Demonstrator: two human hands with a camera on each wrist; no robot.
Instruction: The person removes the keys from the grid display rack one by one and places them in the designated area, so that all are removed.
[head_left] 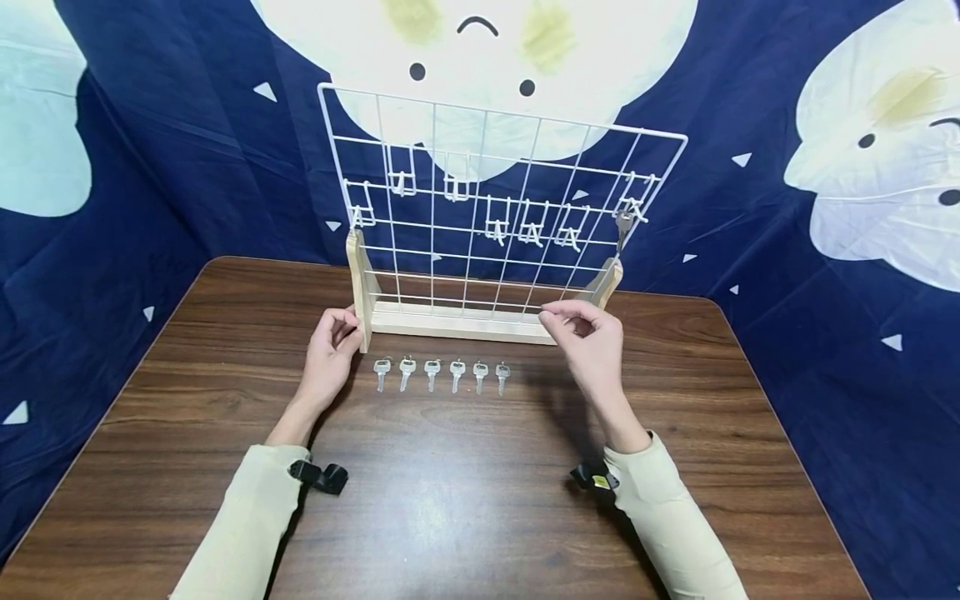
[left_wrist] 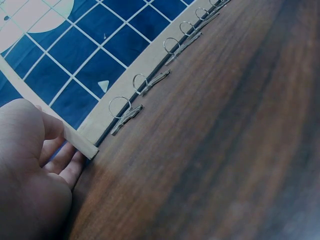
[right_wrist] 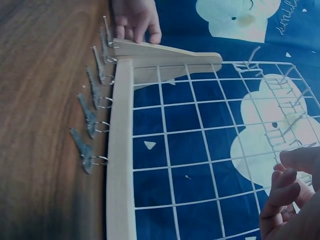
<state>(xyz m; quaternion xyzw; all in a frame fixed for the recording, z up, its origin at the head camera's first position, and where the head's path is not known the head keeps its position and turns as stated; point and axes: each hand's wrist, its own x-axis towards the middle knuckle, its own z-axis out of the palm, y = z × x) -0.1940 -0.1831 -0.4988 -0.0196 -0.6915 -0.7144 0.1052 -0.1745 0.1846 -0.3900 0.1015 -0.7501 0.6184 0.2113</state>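
Note:
In the head view, a white wire grid (head_left: pixel 458 225) stands upright in a wooden base (head_left: pixel 465 322) with two wooden side pieces. My left hand (head_left: pixel 330 354) grips the lower front of the left side piece (head_left: pixel 360 292); the left wrist view shows fingers (left_wrist: pixel 65 162) around this wood. My right hand (head_left: pixel 592 342) hovers before the right end of the base, fingers loosely bent, with nothing seen in them. One key (head_left: pixel 624 222) hangs from the hook (head_left: pixel 632 204) at the grid's right. Several silver keys (head_left: pixel 457 376) with rings lie in a row before the base.
More white hooks, such as one near the middle (head_left: pixel 497 230) and one at the upper left (head_left: pixel 402 182), hang on the grid. The brown wooden table (head_left: pixel 450 517) carries everything. Behind it hangs a dark blue cloth (head_left: pixel 225 183) with white cloud faces.

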